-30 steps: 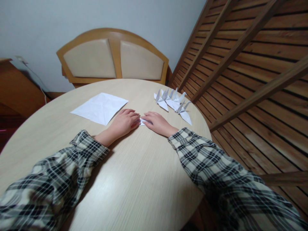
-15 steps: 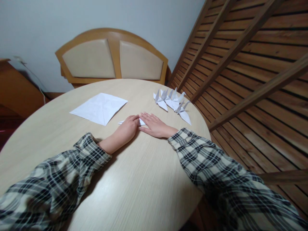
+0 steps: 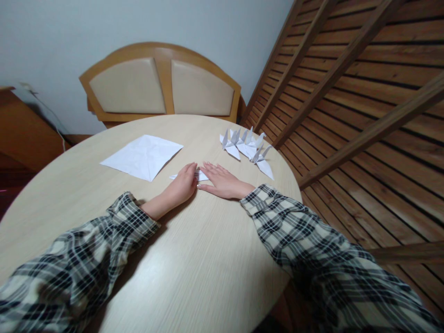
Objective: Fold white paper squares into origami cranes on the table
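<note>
A small piece of folded white paper [image 3: 201, 175] lies on the round table under both hands; its pointed left end sticks out past my left hand. My left hand [image 3: 183, 181] is closed on the paper from the left, with its fingers bent and their tips partly hidden. Flat over the right part of the paper rests my right hand [image 3: 225, 181], its fingers stretched out and the thumb apart. Between the two hands a strip of the paper shows, with a fold line along it.
A creased square sheet of white paper [image 3: 144, 156] lies at the left on the table [image 3: 194, 259]. Several white paper cranes [image 3: 248, 145] stand together near the far right edge. Behind is a padded wooden headboard [image 3: 164, 83]; a slatted wooden wall [image 3: 347, 92] rises at the right.
My left hand has shifted slightly left and rolled, uncovering more of the folded paper between the hands. My right hand stays flat on it.
</note>
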`<state>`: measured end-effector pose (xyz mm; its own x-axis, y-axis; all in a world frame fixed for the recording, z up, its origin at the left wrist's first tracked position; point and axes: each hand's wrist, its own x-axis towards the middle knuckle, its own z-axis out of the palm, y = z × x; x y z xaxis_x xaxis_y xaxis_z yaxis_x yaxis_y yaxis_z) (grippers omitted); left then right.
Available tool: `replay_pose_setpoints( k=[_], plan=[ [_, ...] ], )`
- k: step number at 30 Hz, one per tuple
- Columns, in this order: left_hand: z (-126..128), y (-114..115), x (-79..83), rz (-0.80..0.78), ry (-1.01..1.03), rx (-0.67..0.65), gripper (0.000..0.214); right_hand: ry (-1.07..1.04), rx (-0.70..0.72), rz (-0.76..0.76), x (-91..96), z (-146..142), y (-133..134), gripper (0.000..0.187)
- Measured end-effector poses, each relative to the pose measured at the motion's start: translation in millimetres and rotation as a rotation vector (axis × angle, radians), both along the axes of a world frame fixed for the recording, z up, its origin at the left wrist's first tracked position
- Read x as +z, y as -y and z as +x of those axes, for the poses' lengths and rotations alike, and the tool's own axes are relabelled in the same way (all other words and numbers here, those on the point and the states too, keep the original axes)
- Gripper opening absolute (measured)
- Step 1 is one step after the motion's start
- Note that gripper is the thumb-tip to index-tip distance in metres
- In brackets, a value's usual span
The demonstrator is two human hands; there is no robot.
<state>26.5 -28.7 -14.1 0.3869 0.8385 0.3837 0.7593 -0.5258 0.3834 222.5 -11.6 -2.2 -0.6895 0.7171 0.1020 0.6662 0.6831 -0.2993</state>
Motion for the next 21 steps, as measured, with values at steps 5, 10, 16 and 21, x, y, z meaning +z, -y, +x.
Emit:
replay_pose_setpoints(
  k=[5, 10, 16, 21],
  plan=[
    [-9.3, -9.1, 5.8, -0.019, -0.001, -0.085, 0.039, 0.017, 0.010, 0.005, 1.8, 2.4, -0.1, 0.079],
    [-17.7, -15.7, 9.5, -0.044, -0.009, -0.169, 0.035, -0.010, 0.013, 0.033, 0.0, 3.0, -1.9, 0.075],
    [-21.5, -12.5, 19.9, -0.115, 0.065, -0.189, 0.030, -0.054, 0.012, 0.124, 3.0, 5.4, -2.1, 0.055],
    [-19.4, -8.3, 24.0, -0.141, 0.111, -0.160, 0.022, -0.126, 0.001, 0.170, 8.6, 7.0, -1.2, 0.043]
  ],
)
